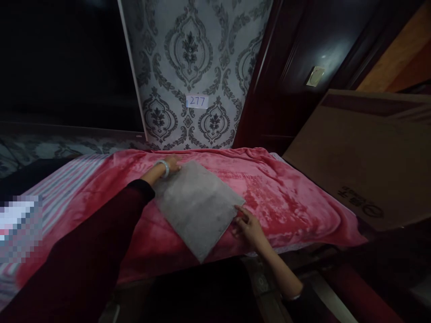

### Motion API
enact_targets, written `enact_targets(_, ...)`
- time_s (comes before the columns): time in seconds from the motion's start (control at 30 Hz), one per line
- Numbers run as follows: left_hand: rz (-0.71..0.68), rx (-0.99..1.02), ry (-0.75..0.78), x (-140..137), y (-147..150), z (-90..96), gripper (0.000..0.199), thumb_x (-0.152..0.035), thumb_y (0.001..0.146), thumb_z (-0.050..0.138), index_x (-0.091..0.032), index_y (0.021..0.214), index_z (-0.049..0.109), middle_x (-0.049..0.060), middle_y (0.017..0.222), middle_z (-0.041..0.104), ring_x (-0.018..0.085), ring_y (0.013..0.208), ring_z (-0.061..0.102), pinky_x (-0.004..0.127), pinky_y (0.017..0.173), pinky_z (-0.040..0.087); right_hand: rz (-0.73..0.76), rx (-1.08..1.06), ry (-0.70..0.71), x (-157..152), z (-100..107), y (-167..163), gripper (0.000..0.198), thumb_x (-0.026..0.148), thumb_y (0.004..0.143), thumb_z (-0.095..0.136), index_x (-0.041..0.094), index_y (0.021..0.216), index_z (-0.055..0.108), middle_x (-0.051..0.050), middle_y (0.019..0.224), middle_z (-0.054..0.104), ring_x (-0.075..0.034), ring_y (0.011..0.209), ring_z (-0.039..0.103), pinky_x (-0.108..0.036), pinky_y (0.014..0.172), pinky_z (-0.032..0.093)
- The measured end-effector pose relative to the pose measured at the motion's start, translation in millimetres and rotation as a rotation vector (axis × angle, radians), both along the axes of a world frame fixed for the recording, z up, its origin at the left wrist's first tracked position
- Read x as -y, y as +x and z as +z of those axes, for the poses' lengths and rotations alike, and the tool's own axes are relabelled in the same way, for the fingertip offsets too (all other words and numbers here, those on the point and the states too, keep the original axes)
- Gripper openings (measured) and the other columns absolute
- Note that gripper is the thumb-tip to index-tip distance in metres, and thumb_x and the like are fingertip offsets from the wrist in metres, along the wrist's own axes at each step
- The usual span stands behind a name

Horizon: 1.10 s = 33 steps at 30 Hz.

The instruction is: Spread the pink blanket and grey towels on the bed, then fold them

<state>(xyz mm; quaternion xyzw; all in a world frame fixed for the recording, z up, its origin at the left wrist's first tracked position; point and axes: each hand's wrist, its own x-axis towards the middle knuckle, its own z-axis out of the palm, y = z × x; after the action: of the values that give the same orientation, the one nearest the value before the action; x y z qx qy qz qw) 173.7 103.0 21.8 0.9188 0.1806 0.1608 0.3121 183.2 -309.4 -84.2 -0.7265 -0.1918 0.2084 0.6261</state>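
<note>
"Both the left hand (173, 165) and the right hand (249, 228): apart or together?"

"Well apart, at opposite sides of the thin, grey, square sheet (198, 204). Left is at its far-left edge, right just by its right corner, fingers bent."

"Does either grip it?"

"I cannot tell; the fingers hide any pinch."

"Where does it lie?"

"Flat on the pink-and-red plush blanket (286, 193), one corner pointing toward the wearer. Beyond the sheet's right side stands a large brown cardboard box (357, 157)."
</note>
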Motion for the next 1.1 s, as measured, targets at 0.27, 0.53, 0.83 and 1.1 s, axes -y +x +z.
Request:
enact_targets(0.27,-0.162,-0.212,0.216,49,8,-64.1,0.053,-0.038,0.088,0.059,-0.025,0.139,0.057,0.011,0.160,0.035,0.035,0.151,0.023,0.059,0.123,0.007,0.232,0.919,-0.338,-68,41,-4,0.055,0.045,0.095,0.050,0.025,0.147,0.051,-0.011,0.146,0.053,-0.031,0.135,0.046,-0.053,0.113,0.034)
enact_targets(0.53,-0.200,-0.320,0.345,56,12,-86.3,0.061,-0.049,0.094,0.046,-0.029,0.151,0.042,0.010,0.165,0.023,0.034,0.153,0.017,0.063,0.121,0.003,0.406,0.978,-0.647,-100,10,-22,0.065,0.061,0.095,0.050,0.038,0.155,0.037,-0.004,0.166,0.019,-0.040,0.151,0.011,-0.068,0.116,0.012)
enact_targets(0.83,-0.103,-0.434,0.328,8,38,-82.8,0.065,-0.055,0.096,0.037,-0.031,0.156,0.031,0.009,0.167,0.016,0.033,0.154,0.015,0.060,0.121,0.013,0.396,0.968,-0.622,-99,7,-20,0.065,0.062,0.095,0.050,0.041,0.155,0.035,-0.001,0.166,0.020,-0.039,0.152,0.012,-0.067,0.117,0.012)
enact_targets(1.1,-0.103,-0.466,0.395,12,52,-65.6,0.062,-0.045,0.097,0.039,-0.030,0.156,0.031,0.009,0.166,0.019,0.037,0.153,0.016,0.070,0.117,0.015,0.490,0.877,-0.633,-105,34,9,0.061,0.048,0.101,0.044,0.027,0.157,0.033,-0.007,0.163,0.030,-0.029,0.148,0.029,-0.049,0.119,0.025)
